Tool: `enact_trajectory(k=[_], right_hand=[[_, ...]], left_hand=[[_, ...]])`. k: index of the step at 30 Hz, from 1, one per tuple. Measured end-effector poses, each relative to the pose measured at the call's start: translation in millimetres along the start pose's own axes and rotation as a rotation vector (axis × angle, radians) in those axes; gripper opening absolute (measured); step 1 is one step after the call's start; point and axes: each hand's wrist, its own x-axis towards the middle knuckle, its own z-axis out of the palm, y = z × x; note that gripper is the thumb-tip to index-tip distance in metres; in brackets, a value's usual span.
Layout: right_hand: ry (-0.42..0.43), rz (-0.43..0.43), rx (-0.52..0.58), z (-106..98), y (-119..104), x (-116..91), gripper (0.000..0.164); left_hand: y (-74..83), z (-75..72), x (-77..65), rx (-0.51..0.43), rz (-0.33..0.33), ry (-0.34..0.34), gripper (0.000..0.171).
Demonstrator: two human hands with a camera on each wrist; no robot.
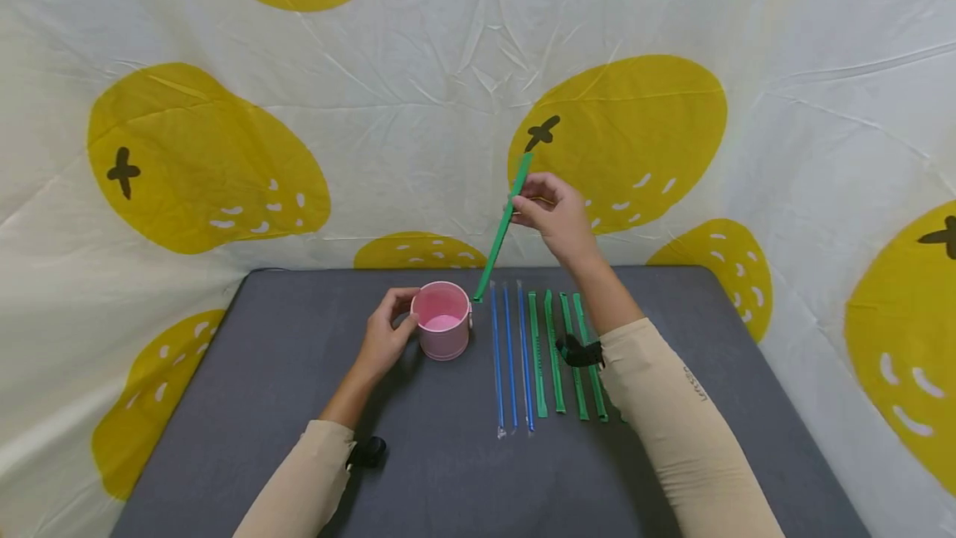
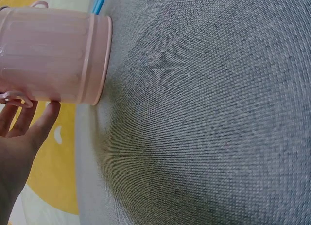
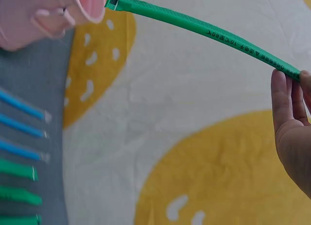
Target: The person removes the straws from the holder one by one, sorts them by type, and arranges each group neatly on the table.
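A small pink bucket [image 1: 442, 340] stands on the dark grey table with its mouth facing up. My left hand [image 1: 387, 334] holds it at its left side, thumb toward the front and fingers toward the back; in the left wrist view the fingertips [image 2: 47, 119] meet the wall beside a small side loop. High above the table, my right hand [image 1: 556, 214] pinches a green wrapped straw [image 1: 502, 232] near its upper end. That straw slants down to the left, and its lower end is close to the bucket's right rim. Printed characters show on its wrapper in the right wrist view.
Right of the bucket lie blue straws [image 1: 511, 364] in clear wrappers, side by side. Several green wrapped straws [image 1: 554, 355] continue the row, partly beneath my right forearm. A white cloth [image 1: 418, 156] with yellow fruit prints hangs behind the table [image 1: 299, 355].
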Motion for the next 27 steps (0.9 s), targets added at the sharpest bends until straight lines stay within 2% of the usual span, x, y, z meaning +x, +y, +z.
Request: enact_trajectory(k=[5,13,19,24,27], right_hand=[[0.025,-0.009,0.001,-30,-8,-11,0.026],[0.053,0.057,-0.119,-73,-1,-38,0.037],[0.096,0.125,-0.291,-101,7,-57,0.040],[0.126,0.168,-0.475,-125,21,-66,0.041],[0.122,0.171,-0.549,-141,32,-70,0.043]], left_hand=[[1.8,0.3,-0.4,0.007,-0.006,-0.006,0.038],[1.6,-0.7,-0.5,0.003,0.005,-0.005,0.038],[-0.8,-0.1,-1.8,0.010,0.007,-0.010,0.039],[-0.8,-0.5,-2.5,-0.006,0.006,-0.004,0.038],[-0.5,-0.6,-2.7,-0.013,0.008,-0.006,0.038]])
